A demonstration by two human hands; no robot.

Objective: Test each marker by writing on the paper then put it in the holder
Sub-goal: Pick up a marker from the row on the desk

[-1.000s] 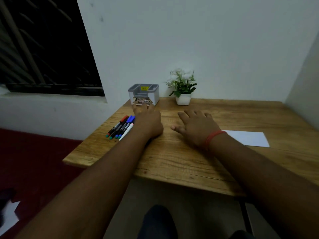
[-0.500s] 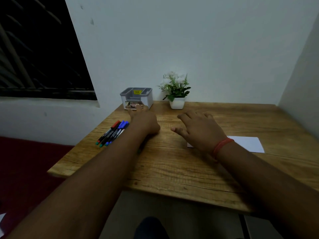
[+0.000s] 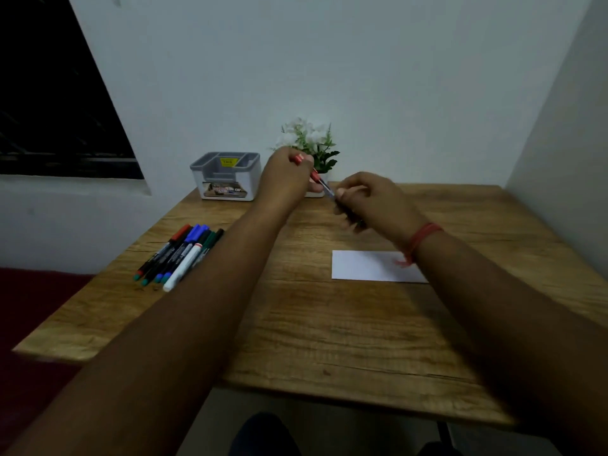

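Two bare forearms reach out over a wooden counter (image 3: 329, 324) toward a sheet of white paper (image 3: 365, 266), the landmark here, which lies flat and unmarked as far as can be seen, partly under the right wrist. Left of the paper, well apart, a row of capped markers (image 3: 179, 255) waits side by side, apparently staged for testing in turn. Beyond the paper, held above the counter, the left hand (image 3: 286, 182) closes its fingers on the red cap end of a red marker (image 3: 320, 182) while the right hand (image 3: 371, 200) pinches the barrel, likely to pull the cap off before writing. Farther back and left of the paper stands the grey-and-white holder (image 3: 227, 176), seemingly empty, against the wall beside a small potted plant (image 3: 312, 139).
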